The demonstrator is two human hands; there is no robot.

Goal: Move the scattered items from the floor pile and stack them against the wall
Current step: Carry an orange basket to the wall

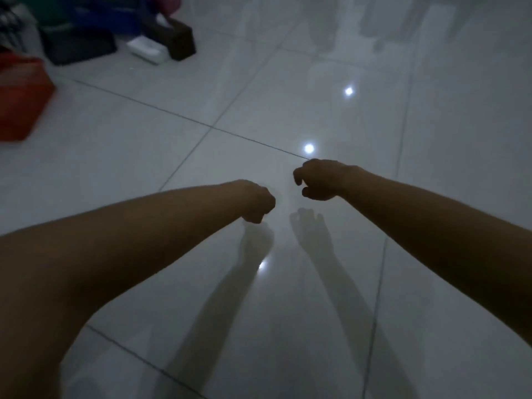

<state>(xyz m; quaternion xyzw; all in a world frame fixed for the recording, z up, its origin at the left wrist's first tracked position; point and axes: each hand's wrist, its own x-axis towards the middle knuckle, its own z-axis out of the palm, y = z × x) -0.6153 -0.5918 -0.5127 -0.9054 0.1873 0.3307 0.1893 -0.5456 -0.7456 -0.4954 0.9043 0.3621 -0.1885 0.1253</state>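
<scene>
The pile lies at the far upper left of the dim room. It holds a white flat box (148, 50), a dark brown tissue box (180, 38), a black box (77, 47) and blue items (115, 17) behind them. Both my bare arms stretch forward over the glossy floor tiles, well away from the pile. My left hand (256, 204) hangs from the wrist with loosely curled fingers and holds nothing. My right hand (319, 180) is a little farther out, its fingers also drooping and empty. Their shadows fall on the tiles just below.
An orange-red basket (23, 96) stands at the left edge. White floor tiles (288, 283) with dark grout lines fill the view, with several bright light reflections. Faint reflections of furniture legs show at the top right.
</scene>
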